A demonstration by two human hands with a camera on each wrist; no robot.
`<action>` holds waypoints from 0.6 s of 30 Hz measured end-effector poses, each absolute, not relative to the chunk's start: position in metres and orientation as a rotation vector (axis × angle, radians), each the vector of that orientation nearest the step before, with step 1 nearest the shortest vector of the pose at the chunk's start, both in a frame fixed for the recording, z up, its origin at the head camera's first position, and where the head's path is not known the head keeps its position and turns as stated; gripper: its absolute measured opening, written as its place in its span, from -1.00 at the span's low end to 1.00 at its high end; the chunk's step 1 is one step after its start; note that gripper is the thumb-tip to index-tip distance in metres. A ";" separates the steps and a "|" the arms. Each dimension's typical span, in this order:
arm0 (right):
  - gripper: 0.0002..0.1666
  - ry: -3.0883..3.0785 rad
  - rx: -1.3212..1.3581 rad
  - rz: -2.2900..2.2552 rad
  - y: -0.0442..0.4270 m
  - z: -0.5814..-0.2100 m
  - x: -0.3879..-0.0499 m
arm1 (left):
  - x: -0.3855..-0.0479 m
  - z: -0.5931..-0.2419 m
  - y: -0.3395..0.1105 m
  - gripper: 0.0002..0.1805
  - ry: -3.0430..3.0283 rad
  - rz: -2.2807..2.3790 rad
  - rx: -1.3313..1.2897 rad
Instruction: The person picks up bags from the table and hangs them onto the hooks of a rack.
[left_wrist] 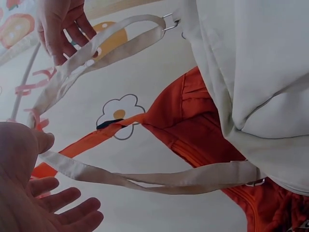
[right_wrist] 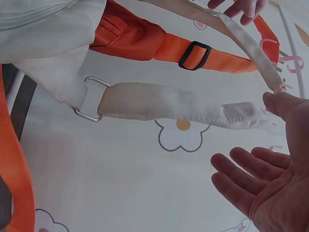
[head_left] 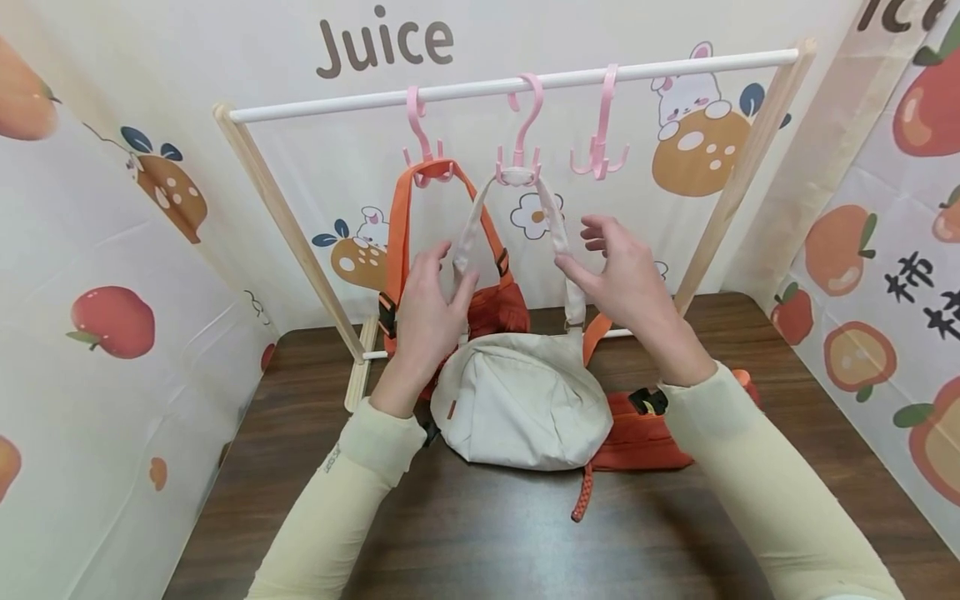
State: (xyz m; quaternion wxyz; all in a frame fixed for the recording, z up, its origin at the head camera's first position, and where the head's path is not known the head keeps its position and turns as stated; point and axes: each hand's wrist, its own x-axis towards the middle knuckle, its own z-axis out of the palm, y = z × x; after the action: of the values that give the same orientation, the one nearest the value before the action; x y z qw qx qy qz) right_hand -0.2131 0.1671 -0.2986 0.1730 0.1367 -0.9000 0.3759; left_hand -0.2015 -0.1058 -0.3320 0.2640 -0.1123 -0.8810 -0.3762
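Note:
A cream shoulder bag (head_left: 525, 408) hangs by its cream strap (head_left: 555, 218) from the middle pink hook (head_left: 519, 150), its body low over the table. Beside the strap's left side is my left hand (head_left: 429, 321), thumb near the fabric and fingers spread in the left wrist view. Along the other side, my right hand (head_left: 626, 271) has its thumb at the strap and its fingers loosely extended, holding nothing. Behind it, a red-orange bag (head_left: 498, 308) hangs by an orange strap (head_left: 400, 225) from the left pink hook (head_left: 420, 133).
A third pink hook (head_left: 600, 142) hangs at right on the white rod (head_left: 322, 108) of the wooden-legged rack. Another red-orange bag (head_left: 645, 442) lies on the dark wooden table (head_left: 480, 542), partly behind my right sleeve. Fruit-printed cloth (head_left: 150, 417) surrounds the table.

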 end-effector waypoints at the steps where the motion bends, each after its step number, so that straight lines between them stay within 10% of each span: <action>1: -0.16 -2.550 0.387 1.070 0.169 -0.299 -0.212 | -0.200 -0.333 -0.106 -0.36 -2.373 -1.010 -0.311; 18: -0.24 -2.555 0.322 1.083 0.201 -0.320 -0.194 | -0.178 -0.349 -0.109 -0.43 -2.281 -0.947 -0.431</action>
State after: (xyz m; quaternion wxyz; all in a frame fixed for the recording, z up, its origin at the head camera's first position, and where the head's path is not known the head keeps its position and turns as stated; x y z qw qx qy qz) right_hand -0.1944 0.2008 -0.3203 0.1731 0.1135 -0.9008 0.3818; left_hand -0.1784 -0.1090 -0.3491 0.3121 -0.1634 -0.8643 -0.3589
